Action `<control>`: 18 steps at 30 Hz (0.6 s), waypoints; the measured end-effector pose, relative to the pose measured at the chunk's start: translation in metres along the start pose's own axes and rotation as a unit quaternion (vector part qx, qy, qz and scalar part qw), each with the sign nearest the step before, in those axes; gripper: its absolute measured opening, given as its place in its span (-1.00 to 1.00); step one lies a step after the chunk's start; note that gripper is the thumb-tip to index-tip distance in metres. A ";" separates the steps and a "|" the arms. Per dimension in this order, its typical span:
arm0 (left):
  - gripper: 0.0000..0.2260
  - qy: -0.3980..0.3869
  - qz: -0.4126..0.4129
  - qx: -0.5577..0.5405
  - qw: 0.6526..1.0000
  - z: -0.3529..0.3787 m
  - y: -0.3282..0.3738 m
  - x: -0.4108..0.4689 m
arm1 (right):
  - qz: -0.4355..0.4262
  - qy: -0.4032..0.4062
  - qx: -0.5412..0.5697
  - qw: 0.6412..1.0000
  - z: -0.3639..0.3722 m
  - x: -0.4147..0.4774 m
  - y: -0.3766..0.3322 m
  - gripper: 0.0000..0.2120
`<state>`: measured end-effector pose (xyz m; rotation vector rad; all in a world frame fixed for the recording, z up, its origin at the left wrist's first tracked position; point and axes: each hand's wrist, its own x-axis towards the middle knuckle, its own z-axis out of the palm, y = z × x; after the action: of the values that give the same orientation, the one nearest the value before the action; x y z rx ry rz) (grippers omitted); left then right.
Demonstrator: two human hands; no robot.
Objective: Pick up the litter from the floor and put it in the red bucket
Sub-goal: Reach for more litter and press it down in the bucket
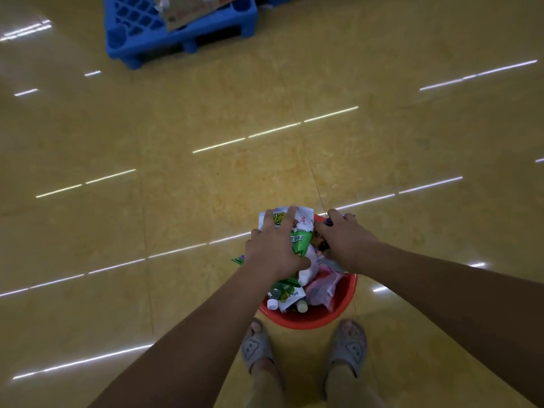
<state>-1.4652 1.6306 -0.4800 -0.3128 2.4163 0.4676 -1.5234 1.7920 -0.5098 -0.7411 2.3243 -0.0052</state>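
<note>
The red bucket stands on the floor just in front of my feet, heaped with wrappers, small bottles and bags. A white and green snack wrapper lies on top of the heap at its far side. My left hand lies spread over that wrapper, fingers fairly straight, pressing on it. My right hand is over the bucket's far right rim, its fingers curled round dark litter in the heap. A pink bag fills the bucket's right side.
A blue plastic pallet with a sheet of cardboard on it sits far ahead on the left. My two feet in grey slippers stand right behind the bucket. Glossy yellow floor stretches all round.
</note>
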 end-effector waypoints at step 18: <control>-0.28 -0.040 0.059 -0.015 0.997 0.180 -0.071 0.168 | 0.050 0.043 0.069 0.995 0.174 0.133 0.023 -0.33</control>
<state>-1.4689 1.6217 -0.7362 -0.1612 2.3595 0.5588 -1.5081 1.7768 -0.7294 -0.5654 2.4129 -0.1541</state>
